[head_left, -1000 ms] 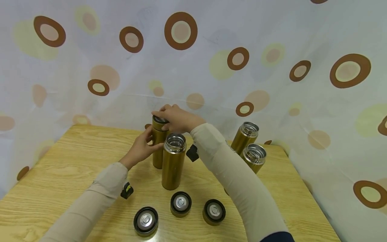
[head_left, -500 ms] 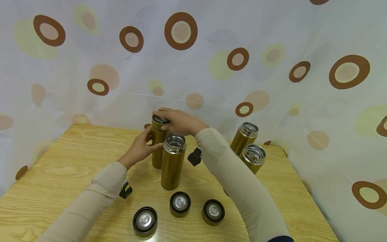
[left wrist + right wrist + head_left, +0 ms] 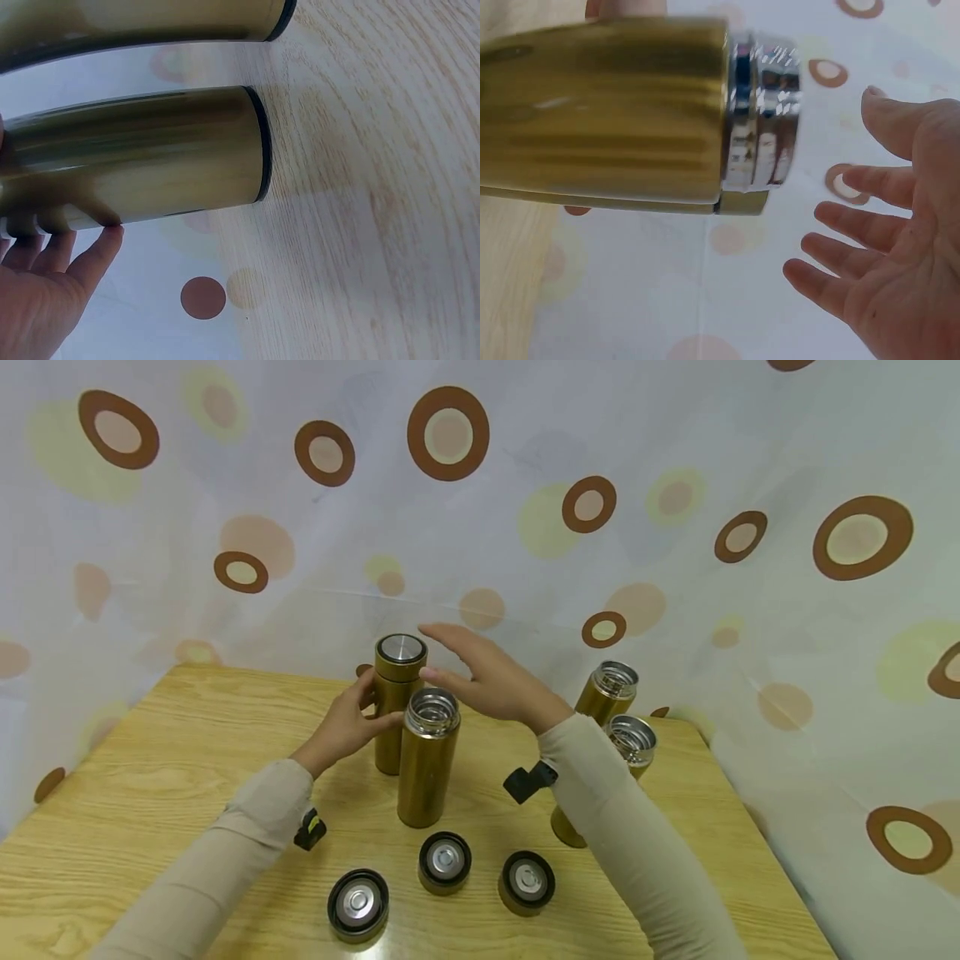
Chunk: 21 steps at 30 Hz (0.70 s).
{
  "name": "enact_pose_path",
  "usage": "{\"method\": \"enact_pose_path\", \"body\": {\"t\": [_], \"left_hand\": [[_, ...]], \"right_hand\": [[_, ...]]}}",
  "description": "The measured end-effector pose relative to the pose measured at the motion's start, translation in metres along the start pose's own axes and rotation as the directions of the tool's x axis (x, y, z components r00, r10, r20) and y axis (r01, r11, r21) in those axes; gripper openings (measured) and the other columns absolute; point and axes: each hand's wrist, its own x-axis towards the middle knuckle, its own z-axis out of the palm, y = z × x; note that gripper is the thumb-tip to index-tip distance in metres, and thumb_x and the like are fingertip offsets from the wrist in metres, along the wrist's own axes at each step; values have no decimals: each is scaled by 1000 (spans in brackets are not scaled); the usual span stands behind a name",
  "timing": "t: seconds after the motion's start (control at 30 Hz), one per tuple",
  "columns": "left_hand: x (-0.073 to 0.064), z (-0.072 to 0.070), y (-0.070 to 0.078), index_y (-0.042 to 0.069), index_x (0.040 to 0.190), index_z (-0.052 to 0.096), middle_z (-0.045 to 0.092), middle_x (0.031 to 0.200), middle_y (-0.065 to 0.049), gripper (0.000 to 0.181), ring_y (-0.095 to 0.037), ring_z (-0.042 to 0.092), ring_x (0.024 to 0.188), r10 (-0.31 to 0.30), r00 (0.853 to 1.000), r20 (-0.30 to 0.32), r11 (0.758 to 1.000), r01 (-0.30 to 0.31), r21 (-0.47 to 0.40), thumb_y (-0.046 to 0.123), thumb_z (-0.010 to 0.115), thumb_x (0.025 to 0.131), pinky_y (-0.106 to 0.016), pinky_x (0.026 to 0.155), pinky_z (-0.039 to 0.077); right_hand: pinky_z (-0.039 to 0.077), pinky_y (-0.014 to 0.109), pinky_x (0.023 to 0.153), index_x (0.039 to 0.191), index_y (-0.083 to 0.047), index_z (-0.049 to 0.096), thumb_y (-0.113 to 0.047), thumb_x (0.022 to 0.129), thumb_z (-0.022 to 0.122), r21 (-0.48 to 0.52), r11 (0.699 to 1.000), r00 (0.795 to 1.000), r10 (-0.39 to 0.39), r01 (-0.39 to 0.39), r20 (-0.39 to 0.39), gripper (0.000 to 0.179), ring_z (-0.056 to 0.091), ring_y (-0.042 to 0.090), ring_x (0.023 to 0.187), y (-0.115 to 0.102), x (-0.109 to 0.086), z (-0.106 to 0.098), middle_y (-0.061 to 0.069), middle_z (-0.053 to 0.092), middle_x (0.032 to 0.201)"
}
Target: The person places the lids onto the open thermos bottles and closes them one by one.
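In the head view a gold thermos bottle with its lid on stands upright at the back. My left hand grips its body, with the thumb on the near side; the left wrist view shows fingertips against the gold wall. Right in front stands a lidless gold bottle with a bare steel neck. My right hand is apart from the lidded bottle, to its right, its fingers straight and holding nothing. In the right wrist view that hand is spread beyond the steel neck.
Three loose lids, a left one, a middle one and a right one, lie underside up near the table's front. Behind my right forearm stand two lidless bottles, one farther back and one nearer. A patterned cloth hangs behind the table.
My right hand has let go of the lid and moved right, its fingers straightening. The lid's steel top now shows in full. My left hand keeps its grip on the same bottle.
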Motion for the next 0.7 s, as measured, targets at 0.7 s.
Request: {"method": "enact_pose_path", "body": {"t": [0.7], "left_hand": [[2,-1,-6,9,148,29,41,145,-22,74,-43,38,133,20,999,-39,1000,-19,25,20,72,88,-53,102,41]], "right_hand": [[42,35,105,142,-12,44,-31,92,66,-200,950,942,-278,241,-185,58,43,17,129,-42,-107,72,6,47,139]]}}
